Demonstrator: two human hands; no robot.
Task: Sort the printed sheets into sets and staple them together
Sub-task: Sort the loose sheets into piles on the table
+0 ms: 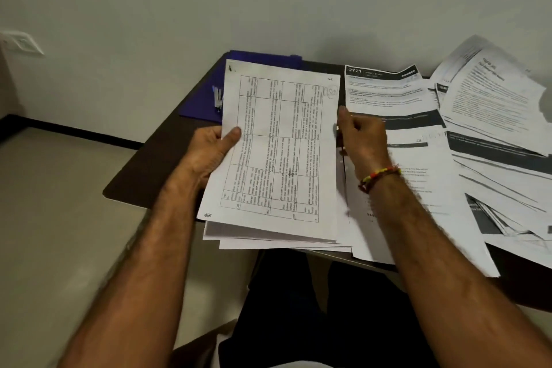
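A stack of printed sheets with a ruled table on top is held tilted above the table's front left. My left hand grips its left edge, thumb on the top page. My right hand is at the stack's right edge, fingers curled against it; whether it pinches the pages is hidden by the hand. More printed sheets, some with dark header bands, lie spread over the table to the right. A stapler lies on a blue folder behind the held stack.
The dark brown table stands against a pale wall. A loose overlapping pile of papers covers its right side and overhangs the front edge. The floor lies to the left, with a wall socket above it. My legs are under the table.
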